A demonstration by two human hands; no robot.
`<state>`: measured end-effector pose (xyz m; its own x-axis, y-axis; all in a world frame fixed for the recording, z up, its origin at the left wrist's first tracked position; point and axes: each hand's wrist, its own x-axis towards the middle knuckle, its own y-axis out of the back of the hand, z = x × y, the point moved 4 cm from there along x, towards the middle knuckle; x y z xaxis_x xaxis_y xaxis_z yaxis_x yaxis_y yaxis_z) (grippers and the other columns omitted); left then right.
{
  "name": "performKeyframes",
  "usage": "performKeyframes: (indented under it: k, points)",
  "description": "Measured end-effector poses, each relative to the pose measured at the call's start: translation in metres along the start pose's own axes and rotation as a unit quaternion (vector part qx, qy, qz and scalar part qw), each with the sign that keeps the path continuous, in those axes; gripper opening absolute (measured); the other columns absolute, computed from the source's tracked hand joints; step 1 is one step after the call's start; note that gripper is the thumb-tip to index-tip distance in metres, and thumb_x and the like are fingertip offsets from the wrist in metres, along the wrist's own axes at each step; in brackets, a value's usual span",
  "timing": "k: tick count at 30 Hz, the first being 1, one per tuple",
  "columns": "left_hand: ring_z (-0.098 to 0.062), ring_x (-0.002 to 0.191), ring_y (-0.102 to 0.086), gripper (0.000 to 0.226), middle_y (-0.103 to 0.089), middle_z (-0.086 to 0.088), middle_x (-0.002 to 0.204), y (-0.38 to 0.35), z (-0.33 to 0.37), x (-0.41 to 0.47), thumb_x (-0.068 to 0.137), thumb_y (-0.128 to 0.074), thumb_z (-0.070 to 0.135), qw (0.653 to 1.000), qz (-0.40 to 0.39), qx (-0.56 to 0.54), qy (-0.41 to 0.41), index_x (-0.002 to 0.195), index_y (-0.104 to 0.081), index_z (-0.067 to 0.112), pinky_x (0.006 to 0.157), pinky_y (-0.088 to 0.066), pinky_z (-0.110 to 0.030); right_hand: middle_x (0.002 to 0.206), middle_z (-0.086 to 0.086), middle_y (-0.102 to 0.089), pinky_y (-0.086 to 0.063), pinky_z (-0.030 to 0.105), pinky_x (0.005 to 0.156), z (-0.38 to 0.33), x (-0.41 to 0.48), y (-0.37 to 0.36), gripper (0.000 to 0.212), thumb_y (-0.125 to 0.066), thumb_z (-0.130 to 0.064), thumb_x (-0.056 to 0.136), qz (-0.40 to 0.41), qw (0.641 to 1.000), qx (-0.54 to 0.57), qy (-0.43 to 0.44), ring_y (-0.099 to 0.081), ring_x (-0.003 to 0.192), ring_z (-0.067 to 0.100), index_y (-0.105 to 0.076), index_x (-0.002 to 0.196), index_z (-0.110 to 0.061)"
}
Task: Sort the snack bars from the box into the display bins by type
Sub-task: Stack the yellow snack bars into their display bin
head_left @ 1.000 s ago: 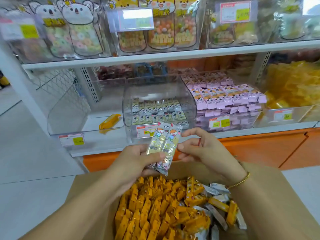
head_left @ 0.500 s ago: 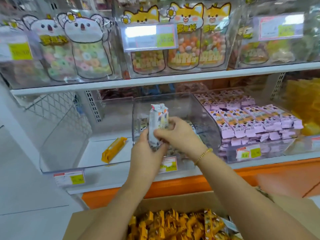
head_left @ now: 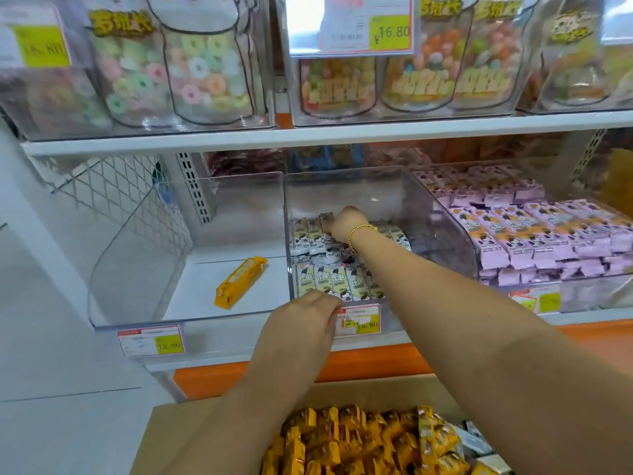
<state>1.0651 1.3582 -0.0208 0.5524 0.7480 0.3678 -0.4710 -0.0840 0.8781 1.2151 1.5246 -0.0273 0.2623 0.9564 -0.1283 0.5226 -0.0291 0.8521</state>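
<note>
R hand [head_left: 346, 222] in bin [head_left: 342, 190], store shelf [head_left: 222, 341]

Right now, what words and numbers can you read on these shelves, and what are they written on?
"¥16.80": top-shelf yellow-and-white price tag.
"13.80": lower-left yellow-and-white price tag on the left clear plastic bin.
"18.80", blurry: middle price tag on the middle clear plastic bin.
Too blurred to read: top-left tag, right-hand tag, yellow Chinese letters on the candy bags, print on the white snack bars.
</note>
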Motion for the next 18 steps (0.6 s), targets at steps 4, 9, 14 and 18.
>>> performKeyframes:
  k: [4,9,14,18]
  points:
    - [-0.014,0.114,-0.057,0.030,-0.060,0.003,0.127,0.005,0.003,-0.007,0.097,-0.049,0.022,0.999,0.014,-0.028,0.010,0.125,-0.060,0.018,0.095,-0.043,-0.026,0.076,0.008,-0.055,-0.046,0.030,0.073,0.010,-0.032,0.016,0.025,-0.053,-0.020,0.094,0.038,0.996,0.069,0.033,-0.054,0.083,0.024,-0.053,0.072,-0.007]
    - [-0.009,0.064,-0.054,0.025,-0.059,0.006,0.072,-0.009,0.007,-0.043,0.091,-0.050,0.033,0.994,0.099,-0.015,-0.043,0.074,-0.061,0.017,0.054,-0.044,-0.022,0.065,0.019,-0.061,-0.048,0.027,0.063,0.033,-0.151,0.031,0.034,-0.063,-0.023,0.089,0.066,0.972,0.134,0.183,-0.055,0.057,0.017,-0.054,0.063,-0.003]
    - [-0.018,0.058,-0.050,0.038,-0.044,0.009,0.056,-0.072,-0.015,-0.088,0.092,-0.056,0.031,0.989,-0.056,-0.006,0.139,0.058,-0.041,0.024,0.053,-0.032,-0.029,0.066,0.003,-0.061,-0.044,0.026,0.060,0.102,-0.233,-0.023,0.032,-0.063,-0.030,0.090,-0.038,0.982,0.096,0.159,-0.051,0.058,0.011,-0.058,0.069,-0.006]
    - [-0.022,0.102,-0.062,0.018,-0.066,-0.004,0.108,-0.128,-0.031,-0.153,0.091,-0.057,0.031,0.925,-0.239,0.029,0.295,0.106,-0.061,0.022,0.081,-0.046,-0.028,0.104,0.006,-0.068,-0.046,0.029,0.077,0.179,-0.240,-0.110,0.027,-0.063,-0.033,0.089,-0.157,0.987,0.007,0.023,-0.062,0.097,0.021,-0.066,0.106,-0.012]
